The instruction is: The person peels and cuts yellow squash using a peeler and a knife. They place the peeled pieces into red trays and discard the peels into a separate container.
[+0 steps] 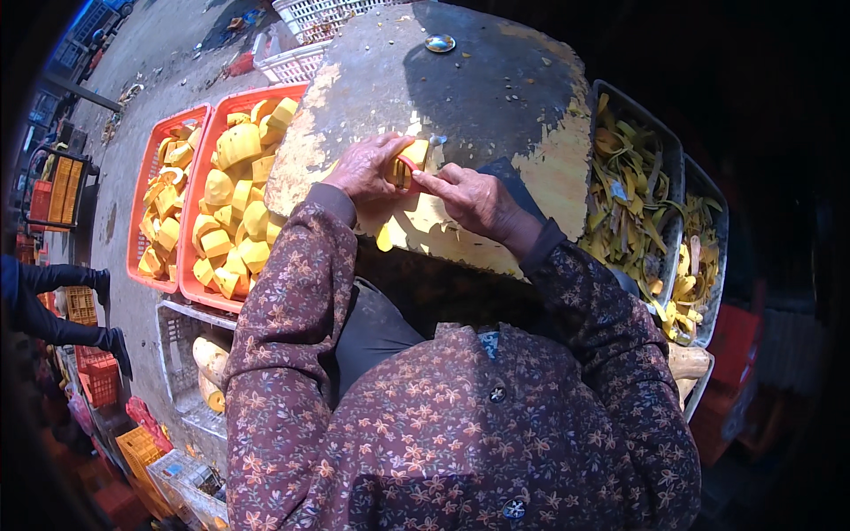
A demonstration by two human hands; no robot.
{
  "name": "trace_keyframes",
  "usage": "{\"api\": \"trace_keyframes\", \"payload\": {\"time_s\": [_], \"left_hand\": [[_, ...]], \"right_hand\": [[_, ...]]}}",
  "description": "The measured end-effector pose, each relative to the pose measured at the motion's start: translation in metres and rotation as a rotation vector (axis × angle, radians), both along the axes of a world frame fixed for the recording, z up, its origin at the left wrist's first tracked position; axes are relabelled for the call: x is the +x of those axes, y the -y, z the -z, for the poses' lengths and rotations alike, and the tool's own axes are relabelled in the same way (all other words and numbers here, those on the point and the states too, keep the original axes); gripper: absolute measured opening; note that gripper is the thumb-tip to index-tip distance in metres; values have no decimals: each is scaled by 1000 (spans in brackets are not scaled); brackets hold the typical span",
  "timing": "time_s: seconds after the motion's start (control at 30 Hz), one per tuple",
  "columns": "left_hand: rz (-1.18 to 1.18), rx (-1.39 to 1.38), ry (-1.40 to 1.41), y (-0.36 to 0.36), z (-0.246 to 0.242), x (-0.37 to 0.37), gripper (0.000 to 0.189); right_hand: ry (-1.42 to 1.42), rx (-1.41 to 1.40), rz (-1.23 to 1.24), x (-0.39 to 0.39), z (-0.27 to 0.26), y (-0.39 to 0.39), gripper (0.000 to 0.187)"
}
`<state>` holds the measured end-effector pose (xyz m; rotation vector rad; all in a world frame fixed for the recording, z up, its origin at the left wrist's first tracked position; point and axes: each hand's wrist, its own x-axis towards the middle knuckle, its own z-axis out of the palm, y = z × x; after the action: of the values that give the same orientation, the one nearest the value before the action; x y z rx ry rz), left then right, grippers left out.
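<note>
A chunk of yellow squash (417, 152) is held in my left hand (367, 166) over the worn wooden board (372, 86). My right hand (477, 202) grips a red-handled peeler (407, 163), and its frame lies against the chunk's near side. The fingers of both hands nearly meet there. A yellow strip, apparently peel (384, 237), hangs at the board's near edge below my left hand. Small scraps and seeds are scattered over the board, and a shiny round metal object (439, 43) rests near its far edge.
Left of the board, an orange-red crate (192, 255) and a second crate (135, 229) hold peeled squash chunks. Two dark tubs of peelings (672, 149) (720, 265) stand at the right. A pale crate (169, 358) holds whole squash (211, 358). Someone's legs (60, 302) show far left.
</note>
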<state>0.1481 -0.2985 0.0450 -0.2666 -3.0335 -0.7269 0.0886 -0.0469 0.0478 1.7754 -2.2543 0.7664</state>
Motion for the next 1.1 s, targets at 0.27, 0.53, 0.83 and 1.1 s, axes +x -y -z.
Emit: {"api": "trace_keyframes", "payload": {"time_s": [0.27,0.53,0.83,1.1], "left_hand": [[46,1,-16,5,3,-1,88],[38,-58,-14,6,5,-2,90],[30,-71,33,5,3,-3,92],[9,-34,-7,5,3,-3,90]], "right_hand": [[2,43,-22,-4,4,-13,51],[-29,129,13,0,-1,-23,52],[55,130,125,-17,-58,-66,54],[248,1,90,-1,-30,-11,51]]}}
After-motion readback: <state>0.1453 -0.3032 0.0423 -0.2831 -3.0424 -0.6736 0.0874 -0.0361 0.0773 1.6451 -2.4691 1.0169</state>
